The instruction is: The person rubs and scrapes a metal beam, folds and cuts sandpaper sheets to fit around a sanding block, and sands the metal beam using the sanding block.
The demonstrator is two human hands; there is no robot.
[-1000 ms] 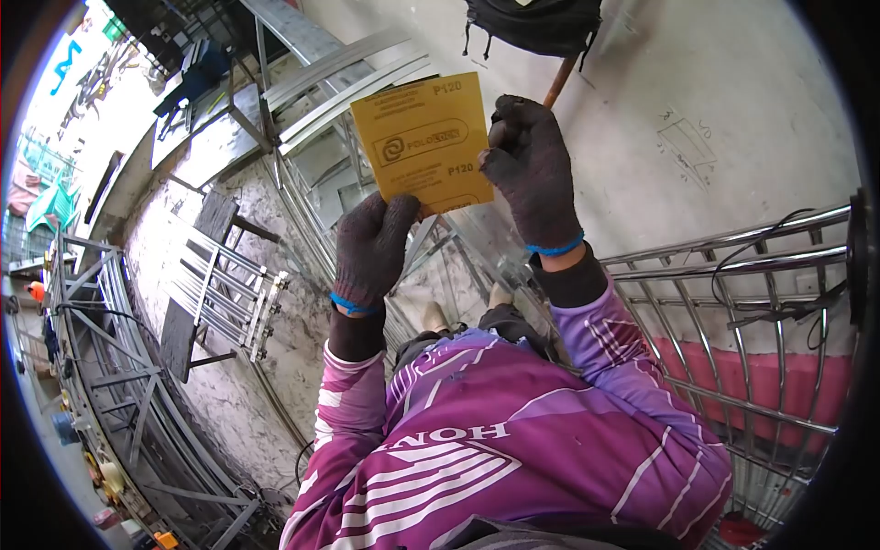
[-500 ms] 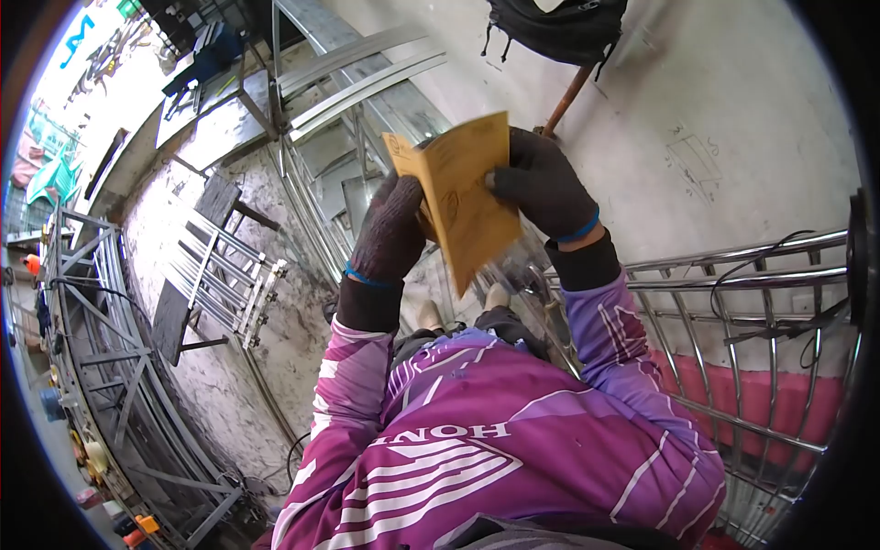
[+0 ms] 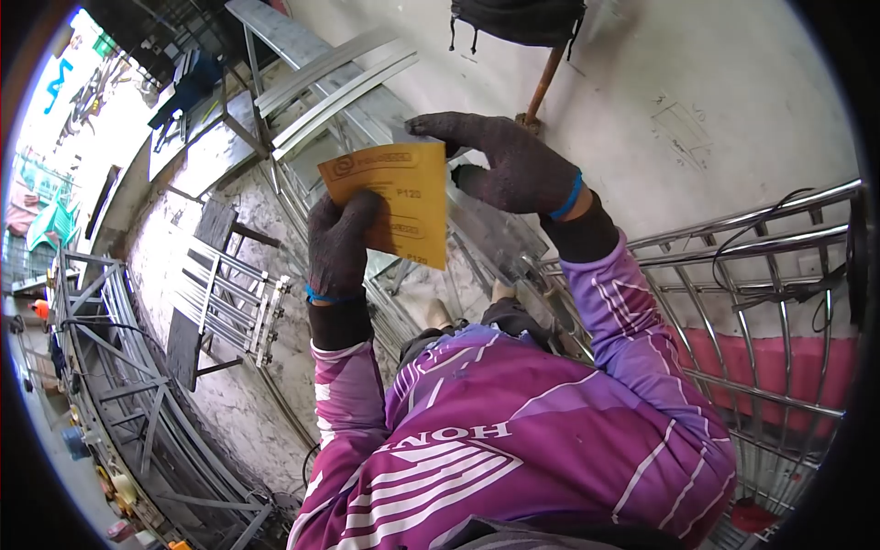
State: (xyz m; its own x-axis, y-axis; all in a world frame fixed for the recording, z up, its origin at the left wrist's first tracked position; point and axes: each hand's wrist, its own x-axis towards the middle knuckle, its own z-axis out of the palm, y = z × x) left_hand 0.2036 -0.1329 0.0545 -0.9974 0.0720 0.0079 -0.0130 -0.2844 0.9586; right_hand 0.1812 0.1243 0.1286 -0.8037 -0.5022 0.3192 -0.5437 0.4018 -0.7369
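Observation:
A yellow-orange printed card [image 3: 403, 206], with several "P120" marks on it, is held up in front of my chest. My left hand [image 3: 344, 238], in a dark knitted glove, pinches its left side, thumb across the printed face. Just right of the card's edge is my right hand [image 3: 513, 165], gloved the same way. Its thumb and fingers are apart with nothing between them, and the fingertips reach close to the card's top right corner. Both wrists carry a blue band.
Shiny metal railing [image 3: 779, 275] runs along my right. At left lie long metal bars in a rack [image 3: 119, 367] and a small bench with metal tubes [image 3: 229, 284]. Ahead are metal profiles [image 3: 348, 92]; a black bag [image 3: 518, 20] hangs by the wall [image 3: 715, 82].
My right hand has let go of the card and opened to its right. The card, bent and held by both hands before, now faces me flatter, moved left in my left hand.

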